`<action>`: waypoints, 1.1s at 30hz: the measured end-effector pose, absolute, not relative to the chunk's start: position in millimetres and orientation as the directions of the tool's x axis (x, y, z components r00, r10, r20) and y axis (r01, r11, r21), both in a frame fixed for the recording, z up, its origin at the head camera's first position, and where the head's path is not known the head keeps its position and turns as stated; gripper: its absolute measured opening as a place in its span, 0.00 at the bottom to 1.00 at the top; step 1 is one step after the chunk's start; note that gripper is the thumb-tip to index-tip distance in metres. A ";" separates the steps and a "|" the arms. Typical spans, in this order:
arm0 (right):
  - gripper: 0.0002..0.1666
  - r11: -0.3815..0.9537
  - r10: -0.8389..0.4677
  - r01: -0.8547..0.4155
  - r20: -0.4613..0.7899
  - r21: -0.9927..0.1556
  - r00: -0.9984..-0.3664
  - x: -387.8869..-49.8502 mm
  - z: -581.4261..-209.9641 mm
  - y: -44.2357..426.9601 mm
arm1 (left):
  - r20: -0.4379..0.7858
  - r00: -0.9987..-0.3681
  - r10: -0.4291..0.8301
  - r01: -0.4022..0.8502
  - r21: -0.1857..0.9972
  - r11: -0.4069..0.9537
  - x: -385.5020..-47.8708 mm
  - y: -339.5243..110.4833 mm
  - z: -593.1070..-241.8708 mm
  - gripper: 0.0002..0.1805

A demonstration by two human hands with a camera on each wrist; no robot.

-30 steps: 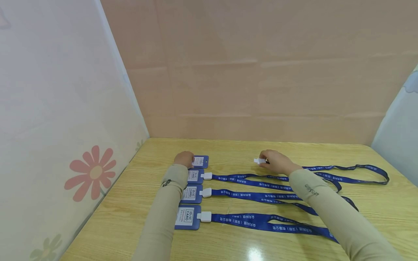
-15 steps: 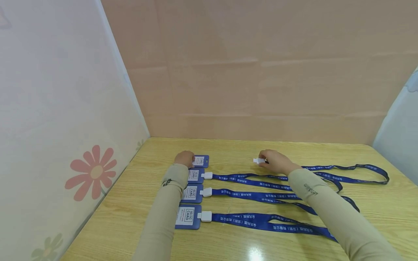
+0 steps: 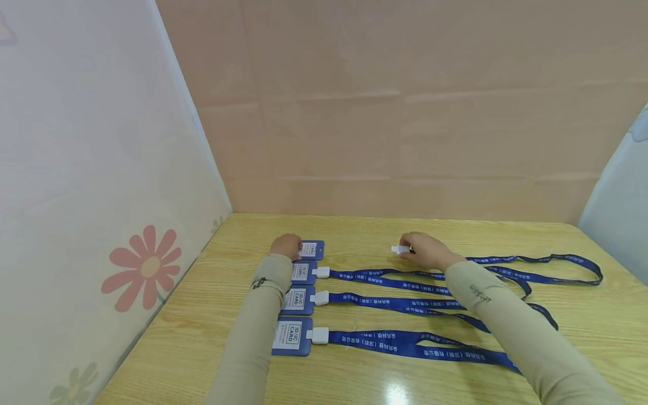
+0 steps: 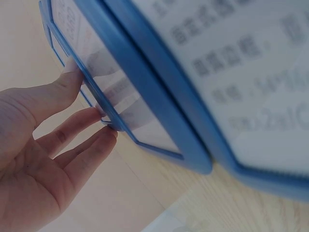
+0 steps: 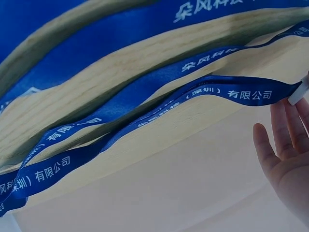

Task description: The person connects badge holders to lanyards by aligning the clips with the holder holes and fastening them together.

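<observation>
At the far end of the row, my left hand (image 3: pixel 286 247) pinches the left edge of a blue ID badge holder (image 3: pixel 312 250). In the left wrist view, the thumb and fingers of this hand (image 4: pixel 53 140) meet at the holder's edge. To the right, my right hand (image 3: pixel 427 250) pinches a white lanyard clip (image 3: pixel 400 249), its tip pointing left toward that holder, with a gap between them. From this clip a blue printed strap (image 5: pixel 256 94) runs off in the right wrist view. Only part of the right hand (image 5: pixel 289 164) shows there.
Nearer on the wooden table (image 3: pixel 167 349) lie three more badge holders, the closest one (image 3: pixel 292 336) joined by a white clip (image 3: pixel 320 336) to a blue lanyard (image 3: pixel 385 342). Their straps stretch right, partly under my right forearm. A beige backdrop (image 3: pixel 405 140) stands behind the table.
My right hand has shifted very slightly left with the lanyard clip. The left hand stays on the far badge holder.
</observation>
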State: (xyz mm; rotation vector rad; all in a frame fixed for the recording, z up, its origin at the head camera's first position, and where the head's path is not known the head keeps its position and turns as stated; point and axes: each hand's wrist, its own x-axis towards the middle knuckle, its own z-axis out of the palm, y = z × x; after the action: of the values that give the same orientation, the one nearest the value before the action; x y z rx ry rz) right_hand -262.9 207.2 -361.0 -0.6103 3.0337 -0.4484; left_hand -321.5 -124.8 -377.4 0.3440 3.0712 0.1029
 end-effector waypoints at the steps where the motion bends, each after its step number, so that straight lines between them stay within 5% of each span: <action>1: 0.11 0.882 -0.382 -0.378 0.042 -0.281 -0.923 -263.0 -361.1 206.9 | -0.042 -0.974 0.221 0.218 0.073 0.973 -321.3 -124.8 -377.3 0.12; 33: 0.10 0.881 -0.382 -0.374 0.030 -0.289 -0.924 -266.2 -361.6 201.6 | -0.045 -0.978 0.201 0.198 0.072 0.978 -311.3 -118.0 -369.1 0.12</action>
State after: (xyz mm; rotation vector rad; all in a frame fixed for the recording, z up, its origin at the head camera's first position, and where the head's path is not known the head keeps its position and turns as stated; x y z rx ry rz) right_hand -266.2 201.6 -361.6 -0.6064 3.0203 -0.4558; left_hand -311.3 -118.0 -369.1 0.3101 3.0717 0.1039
